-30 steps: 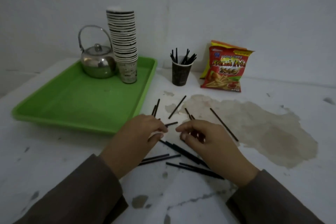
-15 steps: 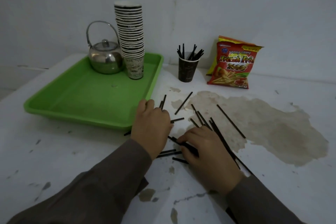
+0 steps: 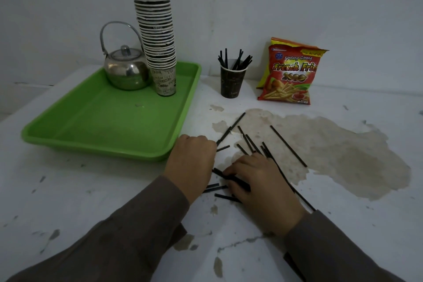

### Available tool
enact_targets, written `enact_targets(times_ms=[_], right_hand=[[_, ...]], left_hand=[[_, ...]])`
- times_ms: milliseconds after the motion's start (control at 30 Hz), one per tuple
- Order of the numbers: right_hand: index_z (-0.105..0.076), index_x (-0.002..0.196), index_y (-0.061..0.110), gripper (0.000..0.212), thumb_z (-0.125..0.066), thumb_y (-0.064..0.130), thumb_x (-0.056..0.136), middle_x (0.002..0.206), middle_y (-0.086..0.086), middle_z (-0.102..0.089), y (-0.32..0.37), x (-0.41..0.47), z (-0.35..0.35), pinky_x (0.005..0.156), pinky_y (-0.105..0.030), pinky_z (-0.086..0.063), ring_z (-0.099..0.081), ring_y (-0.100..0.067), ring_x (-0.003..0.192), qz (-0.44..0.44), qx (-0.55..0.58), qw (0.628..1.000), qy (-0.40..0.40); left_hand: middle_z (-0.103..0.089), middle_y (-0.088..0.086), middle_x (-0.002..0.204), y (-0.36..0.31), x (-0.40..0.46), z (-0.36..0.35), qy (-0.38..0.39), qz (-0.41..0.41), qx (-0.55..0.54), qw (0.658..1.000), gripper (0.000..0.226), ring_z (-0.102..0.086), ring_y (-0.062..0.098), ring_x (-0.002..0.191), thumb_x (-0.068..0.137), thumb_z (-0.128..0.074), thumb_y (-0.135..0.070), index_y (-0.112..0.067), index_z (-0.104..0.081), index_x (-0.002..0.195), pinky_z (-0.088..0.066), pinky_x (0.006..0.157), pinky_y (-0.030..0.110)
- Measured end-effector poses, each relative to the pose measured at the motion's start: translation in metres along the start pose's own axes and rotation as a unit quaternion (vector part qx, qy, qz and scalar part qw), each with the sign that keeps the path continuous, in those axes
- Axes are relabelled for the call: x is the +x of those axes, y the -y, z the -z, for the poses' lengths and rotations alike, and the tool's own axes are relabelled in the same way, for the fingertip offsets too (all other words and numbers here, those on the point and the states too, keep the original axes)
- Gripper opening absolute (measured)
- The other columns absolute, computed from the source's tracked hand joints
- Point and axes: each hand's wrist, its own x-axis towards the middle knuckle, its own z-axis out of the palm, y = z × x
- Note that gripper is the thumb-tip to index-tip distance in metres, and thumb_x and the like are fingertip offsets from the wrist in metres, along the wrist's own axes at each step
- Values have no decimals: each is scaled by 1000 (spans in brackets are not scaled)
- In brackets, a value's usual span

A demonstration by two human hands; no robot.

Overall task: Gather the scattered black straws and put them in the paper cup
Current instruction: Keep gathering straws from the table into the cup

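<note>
A dark paper cup (image 3: 232, 86) stands at the back of the table with several black straws (image 3: 234, 60) upright in it. More black straws (image 3: 249, 144) lie scattered on the white table, one long one (image 3: 288, 145) over the brown stain. My right hand (image 3: 261, 188) rests on the table, its thumb and fingers pinching a small bundle of straws (image 3: 225, 176). My left hand (image 3: 192, 162) lies knuckles up beside it, fingers curled down by the tray's corner. A straw (image 3: 230, 129) pokes out from its fingertips, and its grip is hidden.
A green tray (image 3: 96, 130) at the left holds a steel kettle (image 3: 126, 71) and a tall stack of paper cups (image 3: 158, 46). A red snack bag (image 3: 290, 73) leans on the wall right of the cup. A brown stain (image 3: 343, 155) covers the table's right side.
My left hand moved forward toward the tray's corner and curled its fingers. My right hand shifted back and closed on a bundle of straws. The view moved closer.
</note>
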Motion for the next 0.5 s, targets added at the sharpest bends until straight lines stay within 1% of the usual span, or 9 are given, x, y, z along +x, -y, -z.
enact_targets(times_ms=[67,100,167,233,333,400,433,500], right_hand=[[-70,87,26,23,-52,35,77,80,6,-67,-1,0,-1,68,-26,-36,-57,-15,75,7,-12,1000,3],[-71,86,25,21,-55,34,75,79,5,-67,-2,1,-2,67,-26,-37,-57,-16,74,9,-17,1000,4],[-72,84,23,17,-62,28,70,77,3,-68,-5,1,-3,63,-27,-39,-59,-18,70,18,-24,1000,4],[-73,80,20,16,-64,24,67,74,1,-68,-7,3,-1,60,-27,-40,-60,-20,67,26,-23,999,3],[-73,74,20,14,-64,23,65,69,2,-67,-8,3,4,57,-27,-43,-61,-19,64,37,-43,998,-1],[-72,73,21,12,-62,24,68,69,3,-66,-8,2,6,58,-28,-46,-60,-18,65,48,-73,996,6],[-71,73,21,13,-59,25,70,69,4,-66,-8,2,7,59,-28,-48,-60,-18,66,55,-90,994,11],[-70,73,22,20,-51,27,73,71,5,-65,-5,2,9,61,-26,-48,-60,-17,68,63,-120,991,17]], left_hand=[[-68,6,89,-4,1,2,11,17,-55,998,18,-61,25,82,87,-49,-15,-16,-66,90,-41,71,30],[-69,7,91,-6,0,4,15,26,-95,995,19,-62,25,85,87,-51,-16,-16,-68,93,-46,75,33],[-72,9,92,-9,-2,8,22,44,-173,984,19,-64,24,86,85,-57,-17,-16,-72,96,-51,80,35],[-74,6,91,-8,-3,11,15,62,-220,973,17,-66,19,84,81,-64,-18,-18,-73,95,-52,78,26],[-75,3,85,-3,-3,15,16,102,-294,950,16,-65,10,74,75,-72,-15,-16,-75,91,-47,67,13],[-73,1,74,1,-5,19,18,128,-370,920,16,-62,-1,62,72,-75,-11,-14,-75,88,-45,60,4],[-70,-3,68,2,-6,21,19,138,-405,904,17,-61,-5,57,71,-76,-9,-14,-75,87,-43,57,1],[-67,-8,64,3,-6,24,19,154,-458,875,17,-60,-8,55,70,-77,-9,-15,-75,86,-44,57,0]])
